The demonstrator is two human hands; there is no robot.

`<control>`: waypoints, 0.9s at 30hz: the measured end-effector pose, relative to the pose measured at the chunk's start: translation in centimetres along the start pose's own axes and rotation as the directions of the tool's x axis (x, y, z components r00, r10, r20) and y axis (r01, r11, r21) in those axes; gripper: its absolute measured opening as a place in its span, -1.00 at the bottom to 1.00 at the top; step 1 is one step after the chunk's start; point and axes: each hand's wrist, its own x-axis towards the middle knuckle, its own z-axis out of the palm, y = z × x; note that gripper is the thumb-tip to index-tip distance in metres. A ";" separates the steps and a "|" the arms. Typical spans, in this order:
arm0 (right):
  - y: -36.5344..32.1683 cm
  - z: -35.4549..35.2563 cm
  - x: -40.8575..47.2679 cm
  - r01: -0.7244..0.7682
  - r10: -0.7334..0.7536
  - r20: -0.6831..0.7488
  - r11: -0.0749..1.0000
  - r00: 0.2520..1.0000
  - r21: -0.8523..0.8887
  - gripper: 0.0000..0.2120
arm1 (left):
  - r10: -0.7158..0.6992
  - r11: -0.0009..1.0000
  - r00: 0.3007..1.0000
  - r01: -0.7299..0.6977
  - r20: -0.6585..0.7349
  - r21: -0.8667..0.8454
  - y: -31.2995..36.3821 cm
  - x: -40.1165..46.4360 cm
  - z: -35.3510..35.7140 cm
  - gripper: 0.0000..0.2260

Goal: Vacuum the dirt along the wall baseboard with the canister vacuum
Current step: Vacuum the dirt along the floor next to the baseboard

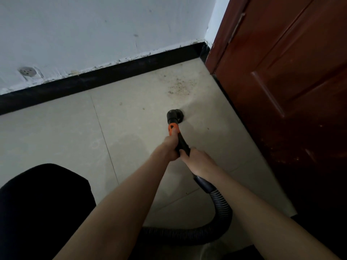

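A black vacuum nozzle [175,115] rests on the pale tiled floor [131,128], with an orange collar [173,128] just behind it. My left hand [170,146] grips the black wand right behind that collar. My right hand [199,162] holds the wand a little further back, where the ribbed black hose [221,207] begins. A patch of brownish dirt [181,85] lies ahead of the nozzle, near the black baseboard [112,76] and the corner. The canister is out of view.
A dark red wooden door [281,72] stands at the right, close to the nozzle. The white wall [93,30] is scuffed above the baseboard. My dark-clothed knee [41,209] fills the lower left. The hose curls across the floor behind my arms.
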 end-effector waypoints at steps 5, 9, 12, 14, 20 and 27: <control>-4.1 -2.7 0.4 0.092 -0.089 -0.029 0.981 0.996 0.168 -0.61 | 0.116 0.986 0.993 -0.115 0.004 -0.118 4.9 -1.2 -1.4 -0.60; -5.4 -2.9 -1.6 0.148 -0.132 -0.080 0.956 0.988 0.253 -0.59 | 0.206 0.955 0.974 -0.220 -0.090 -0.198 10.3 -2.0 -5.0 -0.63; -7.1 -2.2 -3.0 0.193 -0.165 -0.216 0.975 0.962 0.114 -0.50 | 0.193 0.931 0.970 -0.228 -0.146 -0.283 13.0 -2.1 -7.8 -0.60; -9.0 -2.1 -3.0 0.192 -0.174 -0.264 0.980 0.949 0.045 -0.48 | 0.174 0.917 0.974 -0.215 -0.146 -0.336 13.8 -2.0 -9.0 -0.58; -14.4 -6.0 -0.9 0.182 -0.178 -0.061 0.982 0.982 0.057 -0.53 | 0.218 0.854 0.969 -0.246 -0.114 -0.458 15.9 -1.1 -11.7 -0.60; -16.7 -9.4 2.6 0.129 -0.157 0.170 0.978 0.973 0.165 -0.47 | 0.266 0.794 0.961 -0.262 -0.075 -0.549 17.9 1.5 -12.2 -0.57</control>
